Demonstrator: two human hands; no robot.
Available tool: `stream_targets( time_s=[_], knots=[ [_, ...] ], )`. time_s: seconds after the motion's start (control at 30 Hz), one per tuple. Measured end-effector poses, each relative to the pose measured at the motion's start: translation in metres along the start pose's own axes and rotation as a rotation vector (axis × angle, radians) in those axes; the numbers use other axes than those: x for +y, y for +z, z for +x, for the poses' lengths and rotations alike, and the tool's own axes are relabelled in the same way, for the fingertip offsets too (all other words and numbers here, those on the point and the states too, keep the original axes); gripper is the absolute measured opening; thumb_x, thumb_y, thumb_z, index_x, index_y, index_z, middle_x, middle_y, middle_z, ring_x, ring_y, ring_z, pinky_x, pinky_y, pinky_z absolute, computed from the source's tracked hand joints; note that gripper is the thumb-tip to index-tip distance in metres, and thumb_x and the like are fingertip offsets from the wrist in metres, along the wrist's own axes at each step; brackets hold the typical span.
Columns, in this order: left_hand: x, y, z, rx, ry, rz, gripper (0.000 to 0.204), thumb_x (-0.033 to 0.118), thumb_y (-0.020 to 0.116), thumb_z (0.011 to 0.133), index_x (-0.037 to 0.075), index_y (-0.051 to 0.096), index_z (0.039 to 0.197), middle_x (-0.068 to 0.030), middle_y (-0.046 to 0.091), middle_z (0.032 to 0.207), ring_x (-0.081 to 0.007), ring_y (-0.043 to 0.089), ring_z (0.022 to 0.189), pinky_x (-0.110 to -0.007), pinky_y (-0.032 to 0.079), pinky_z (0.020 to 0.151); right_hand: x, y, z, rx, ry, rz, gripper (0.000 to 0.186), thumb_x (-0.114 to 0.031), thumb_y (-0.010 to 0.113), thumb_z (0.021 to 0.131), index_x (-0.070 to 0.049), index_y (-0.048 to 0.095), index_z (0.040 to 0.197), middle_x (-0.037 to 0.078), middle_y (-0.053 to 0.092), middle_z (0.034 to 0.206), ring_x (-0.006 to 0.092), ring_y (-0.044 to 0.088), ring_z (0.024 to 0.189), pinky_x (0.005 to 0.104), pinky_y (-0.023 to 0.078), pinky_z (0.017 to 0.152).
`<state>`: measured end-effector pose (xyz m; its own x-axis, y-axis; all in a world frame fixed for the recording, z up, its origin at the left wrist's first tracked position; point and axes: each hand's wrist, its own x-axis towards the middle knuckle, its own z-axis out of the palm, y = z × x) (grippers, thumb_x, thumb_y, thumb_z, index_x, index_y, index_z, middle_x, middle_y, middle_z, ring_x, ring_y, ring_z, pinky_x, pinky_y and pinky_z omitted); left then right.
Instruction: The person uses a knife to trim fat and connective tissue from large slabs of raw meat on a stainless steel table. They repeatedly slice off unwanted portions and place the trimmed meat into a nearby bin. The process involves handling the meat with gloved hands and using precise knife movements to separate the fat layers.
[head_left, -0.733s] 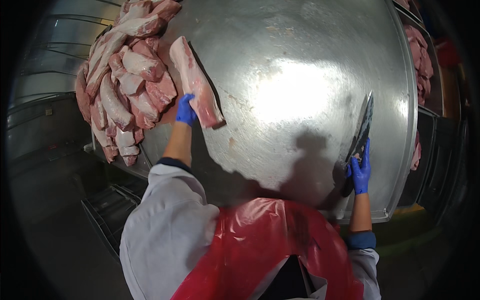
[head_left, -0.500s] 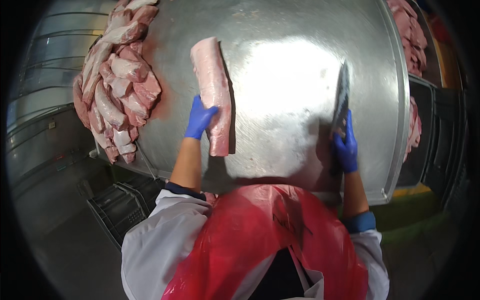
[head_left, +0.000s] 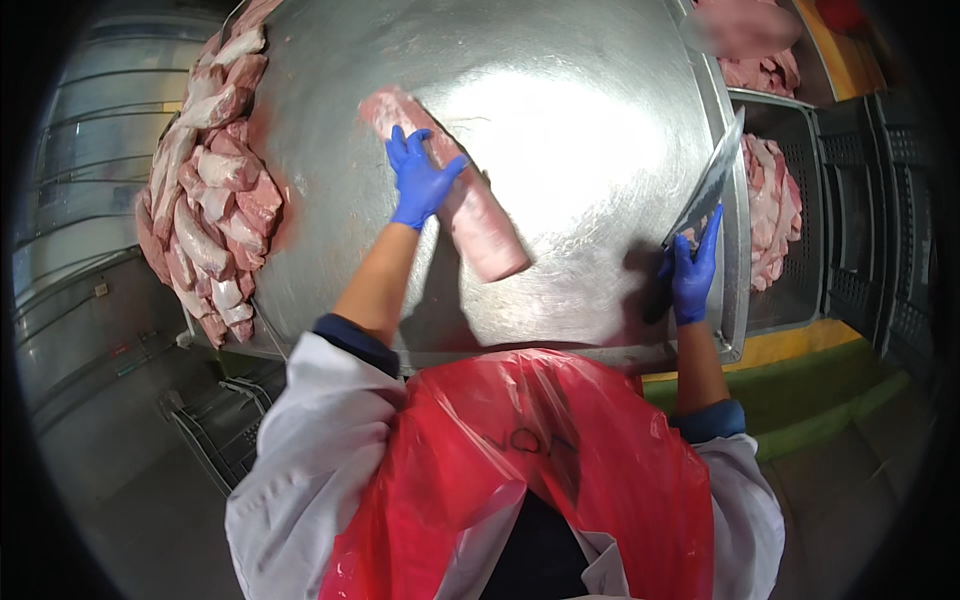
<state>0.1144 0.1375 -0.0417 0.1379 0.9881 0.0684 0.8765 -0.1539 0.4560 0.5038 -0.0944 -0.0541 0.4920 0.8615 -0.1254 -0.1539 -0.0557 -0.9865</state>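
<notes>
A long, pale pink piece of meat, like a pork loin, lies slantwise on the metal table, its near end toward the right. Over its upper part rests my left hand in a blue glove, fingers spread and thumb apart. My right hand, gloved the same, grips a large knife near the table's right edge. The blade points away from me, tilted right, and my index finger stretches forward beside it. Part of the knife's handle is hidden by the hand.
A heap of meat pieces covers the table's left side. Beyond the raised right edge, a dark crate holds more cut meat, with another batch of meat farther back. A dark crate stands low at the left.
The loin has turned, its near end swinging right, and looks blurred at its far end. My left hand has moved up along it and spread its fingers. The knife now tilts further right.
</notes>
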Motion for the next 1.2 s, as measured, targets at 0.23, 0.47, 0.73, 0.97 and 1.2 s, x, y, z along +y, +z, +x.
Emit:
stream_targets(
  time_s=[0.23, 0.47, 0.73, 0.97, 1.2],
  knots=[
    [0.01, -0.028, 0.042, -0.27, -0.26, -0.323, 0.082, 0.019, 0.08, 0.073, 0.008, 0.039, 0.144, -0.0238, 0.051, 0.139, -0.0364, 0.054, 0.124, -0.044, 0.048, 0.102, 0.001, 0.0, 0.015, -0.073, 0.064, -0.258, 0.08, -0.005, 0.057, 0.098, -0.007, 0.009, 0.162, 0.0, 0.057, 0.075, 0.0057, 0.052, 0.062, 0.0237, 0.047, 0.055],
    [-0.06, -0.026, 0.058, -0.437, -0.401, -0.935, 0.073, 0.022, 0.061, 0.082, 0.004, 0.042, 0.15, -0.0116, 0.053, 0.142, -0.0254, 0.052, 0.128, -0.036, 0.041, 0.109, -0.003, 0.0, 0.016, -0.107, 0.156, -0.055, 0.079, -0.009, 0.056, 0.099, -0.01, 0.009, 0.162, 0.0, 0.056, 0.075, 0.0073, 0.051, 0.056, 0.0243, 0.047, 0.048],
    [-0.052, -0.042, 0.115, -0.225, -0.355, -0.105, 0.056, 0.035, 0.062, 0.089, -0.003, 0.053, 0.129, -0.0222, 0.067, 0.114, -0.0306, 0.066, 0.105, -0.04, 0.051, 0.094, -0.001, 0.003, 0.017, -0.063, 0.147, -0.075, 0.078, -0.006, 0.056, 0.098, -0.008, 0.012, 0.161, 0.002, 0.059, 0.077, 0.0074, 0.051, 0.057, 0.0249, 0.046, 0.048],
    [-0.055, -0.037, 0.047, -0.518, -0.027, -0.42, 0.065, 0.033, 0.065, 0.092, -0.001, 0.046, 0.143, -0.018, 0.058, 0.135, -0.0259, 0.055, 0.124, -0.038, 0.042, 0.108, 0.016, 0.011, 0.024, -0.151, 0.163, -0.241, 0.064, -0.01, 0.062, 0.096, 0.0, 0.033, 0.152, 0.005, 0.066, 0.082, 0.01, 0.058, 0.056, 0.0261, 0.048, 0.049],
    [-0.061, -0.026, -0.021, -0.096, -0.127, -0.269, 0.059, 0.038, 0.055, 0.101, -0.005, 0.046, 0.141, -0.028, 0.057, 0.133, -0.0382, 0.058, 0.123, -0.042, 0.043, 0.107, -0.042, 0.16, 0.058, -0.6, 0.114, -0.429, 0.074, -0.025, 0.054, 0.097, -0.018, 0.018, 0.161, 0.02, 0.07, 0.105, 0.021, 0.066, 0.062, 0.0348, 0.056, 0.065]
  ],
)
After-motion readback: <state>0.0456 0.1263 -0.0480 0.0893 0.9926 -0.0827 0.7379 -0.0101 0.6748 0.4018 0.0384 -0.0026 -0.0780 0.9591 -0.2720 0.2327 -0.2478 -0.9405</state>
